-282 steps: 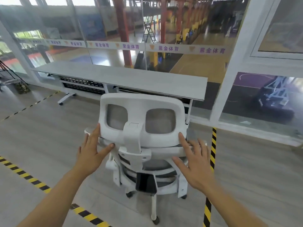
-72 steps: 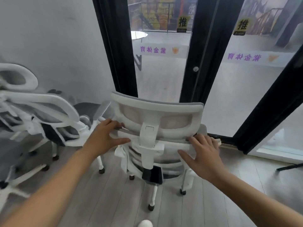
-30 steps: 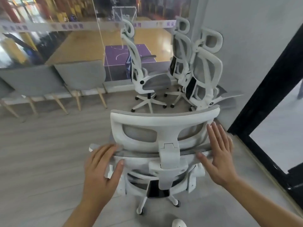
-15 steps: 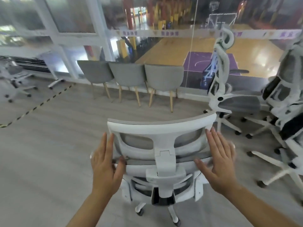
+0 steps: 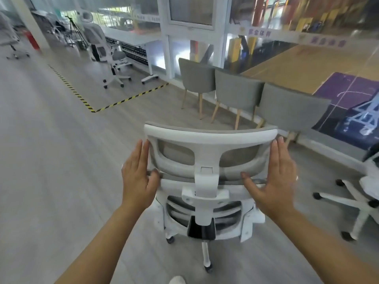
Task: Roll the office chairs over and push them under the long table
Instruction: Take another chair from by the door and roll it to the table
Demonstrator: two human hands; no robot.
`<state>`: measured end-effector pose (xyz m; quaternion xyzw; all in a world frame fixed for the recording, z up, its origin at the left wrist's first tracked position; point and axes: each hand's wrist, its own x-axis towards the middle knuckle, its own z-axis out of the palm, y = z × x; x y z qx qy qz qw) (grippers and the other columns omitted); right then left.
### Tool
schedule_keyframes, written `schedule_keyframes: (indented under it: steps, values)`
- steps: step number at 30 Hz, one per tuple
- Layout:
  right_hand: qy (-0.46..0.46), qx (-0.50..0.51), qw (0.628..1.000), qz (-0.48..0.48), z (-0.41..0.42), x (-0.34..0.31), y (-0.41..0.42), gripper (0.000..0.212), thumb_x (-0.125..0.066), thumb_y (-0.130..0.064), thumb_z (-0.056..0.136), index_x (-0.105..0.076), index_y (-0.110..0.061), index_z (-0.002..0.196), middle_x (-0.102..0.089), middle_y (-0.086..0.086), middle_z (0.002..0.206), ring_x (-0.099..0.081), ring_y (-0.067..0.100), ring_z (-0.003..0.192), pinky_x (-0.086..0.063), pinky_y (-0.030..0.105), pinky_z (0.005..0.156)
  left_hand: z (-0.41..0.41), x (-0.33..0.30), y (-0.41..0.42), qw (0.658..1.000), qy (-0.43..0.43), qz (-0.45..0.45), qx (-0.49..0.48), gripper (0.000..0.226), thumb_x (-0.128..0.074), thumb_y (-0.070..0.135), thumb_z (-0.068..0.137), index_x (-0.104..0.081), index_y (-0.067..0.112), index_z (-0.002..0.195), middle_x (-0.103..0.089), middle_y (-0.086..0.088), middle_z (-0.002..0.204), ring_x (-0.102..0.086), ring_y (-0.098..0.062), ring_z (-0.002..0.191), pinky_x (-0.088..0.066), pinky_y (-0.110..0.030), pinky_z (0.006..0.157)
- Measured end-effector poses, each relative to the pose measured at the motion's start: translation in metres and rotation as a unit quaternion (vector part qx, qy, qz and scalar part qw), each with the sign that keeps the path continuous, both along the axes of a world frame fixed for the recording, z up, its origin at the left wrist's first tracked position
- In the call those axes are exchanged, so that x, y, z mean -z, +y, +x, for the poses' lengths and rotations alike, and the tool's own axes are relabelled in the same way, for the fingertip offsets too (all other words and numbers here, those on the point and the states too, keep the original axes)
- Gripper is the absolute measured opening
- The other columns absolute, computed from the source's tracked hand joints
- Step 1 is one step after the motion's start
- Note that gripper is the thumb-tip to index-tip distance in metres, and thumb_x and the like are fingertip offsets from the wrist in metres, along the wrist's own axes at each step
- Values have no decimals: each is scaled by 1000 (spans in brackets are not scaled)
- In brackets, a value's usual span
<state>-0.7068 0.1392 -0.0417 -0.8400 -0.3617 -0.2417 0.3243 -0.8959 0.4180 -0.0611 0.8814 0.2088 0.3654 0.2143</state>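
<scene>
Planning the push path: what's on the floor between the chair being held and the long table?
Head view: mostly bare grey floor, crossed by a yellow-black tape line. An office chair already stands at the long table, and three grey chairs flank the right.

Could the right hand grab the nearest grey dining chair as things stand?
Probably not: the right hand rests on the white office chair, whose headrest stands between it and the grey chair beyond.
</scene>
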Motion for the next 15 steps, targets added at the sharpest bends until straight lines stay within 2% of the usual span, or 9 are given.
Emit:
schedule_keyframes:
  steps: [3,8,15]
  values:
    - [-19,-19,1000,5,30,5,57,93,-53,-53,85,-11,-10,155,-17,12,161,-17,29,149,-27,59,113,20,3,48,1000,-17,-3,-14,74,-42,27,86,-18,28,156,-18,2,162,-25,-15,146,-29,-45,113]
    - [-8,-35,999,1,74,2,152,94,-50,-55,84,-1,-20,157,-15,9,161,-21,28,148,-32,55,112,52,-2,133,999,-11,-4,-33,74,-39,27,87,-14,33,156,-17,5,162,-25,-15,146,-31,-51,113]
    - [-11,-74,997,1,141,2,296,92,-49,-47,83,0,-21,157,-16,9,161,-35,32,141,-40,53,105,100,0,254,995,-16,-18,-97,73,-32,21,85,-18,31,156,-17,10,159,-27,-14,144,-28,-55,112]
